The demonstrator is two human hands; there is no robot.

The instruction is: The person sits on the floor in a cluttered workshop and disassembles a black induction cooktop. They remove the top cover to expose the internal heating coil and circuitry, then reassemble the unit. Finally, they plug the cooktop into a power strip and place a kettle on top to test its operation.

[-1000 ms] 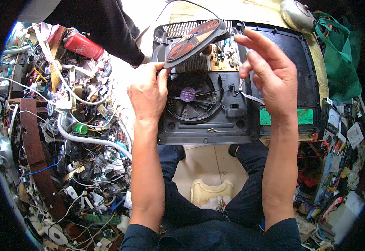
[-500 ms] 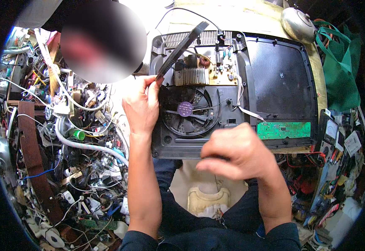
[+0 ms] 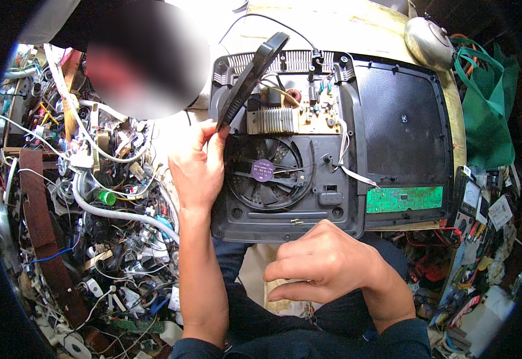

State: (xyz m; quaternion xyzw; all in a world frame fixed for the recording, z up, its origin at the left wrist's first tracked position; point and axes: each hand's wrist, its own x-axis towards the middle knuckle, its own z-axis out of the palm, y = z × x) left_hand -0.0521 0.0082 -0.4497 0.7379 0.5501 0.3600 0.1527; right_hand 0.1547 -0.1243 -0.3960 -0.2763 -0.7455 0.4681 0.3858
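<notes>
My left hand (image 3: 196,170) pinches the lower end of a flat black ribbed part (image 3: 250,81), seen nearly edge-on and tilted up over an opened induction cooker's housing (image 3: 237,224). Beneath and beside this part are a cooling fan (image 3: 264,172) with a purple label and a circuit board (image 3: 328,116) with a silver heat sink (image 3: 272,121). Over the housing's near edge hovers my right hand (image 3: 327,263), fingers loosely curled, thumb apart, nothing visible between them. A few small screws (image 3: 297,222) lie on the housing just beyond it.
The black cover (image 3: 404,119) lies right of the housing, joined by a white cable (image 3: 357,176) to its green circuit board (image 3: 404,200). Cables and scrap parts (image 3: 129,239) crowd the left. At right are a metal lid (image 3: 427,42), green bag (image 3: 485,107) and analogue meter (image 3: 470,194).
My right hand has drawn back toward me and slightly left, baring the screws on the housing. The black part in my left hand has turned slightly, showing more of its face.
</notes>
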